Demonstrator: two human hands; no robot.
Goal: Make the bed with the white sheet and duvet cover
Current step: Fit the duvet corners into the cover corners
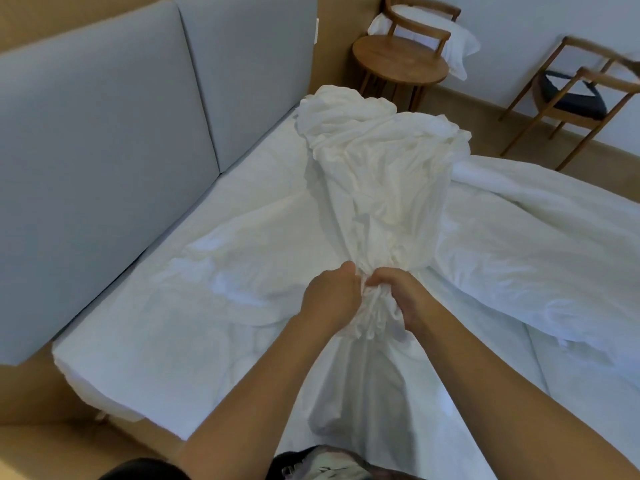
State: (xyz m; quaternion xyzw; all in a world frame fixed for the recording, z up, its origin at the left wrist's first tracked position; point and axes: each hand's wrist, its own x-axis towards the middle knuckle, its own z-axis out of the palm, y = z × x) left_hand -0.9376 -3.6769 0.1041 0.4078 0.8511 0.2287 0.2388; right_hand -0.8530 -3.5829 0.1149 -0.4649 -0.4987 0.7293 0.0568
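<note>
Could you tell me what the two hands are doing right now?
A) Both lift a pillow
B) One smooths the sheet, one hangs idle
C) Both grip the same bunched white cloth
C: the left hand and right hand both grip the bunched cloth, side by side.

Bunched white duvet cover atop wrinkled white sheet

Two hands: the left hand and the right hand. One bunched white cloth, one sheet, one duvet. Two grey headboard panels — left panel, right panel. Two wooden chairs — far chair, near chair. One round table, one pillow.
</note>
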